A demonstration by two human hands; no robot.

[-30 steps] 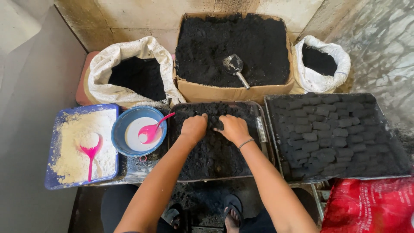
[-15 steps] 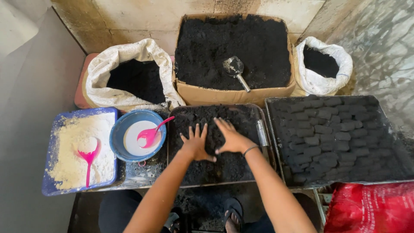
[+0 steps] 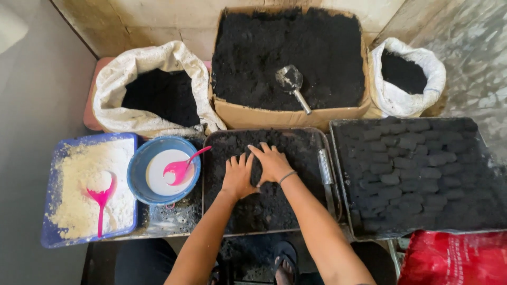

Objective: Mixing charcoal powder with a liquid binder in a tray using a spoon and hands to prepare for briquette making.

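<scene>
Since a moment ago both hands have slid a little nearer the body on the dark metal tray of black powdery mix [image 3: 274, 211], whose long axis runs away from the person toward the cardboard box of black powder [image 3: 288, 58]; the left hand [image 3: 238, 178] and right hand [image 3: 273, 163] now lie flat, fingers spread wide, side by side and touching, holding nothing. Left of the tray stand a blue bowl with a pink spoon [image 3: 165, 170] and a blue tray of pale powder [image 3: 90, 187]; right of it lies a black tray of dark pressed blocks [image 3: 417, 174].
</scene>
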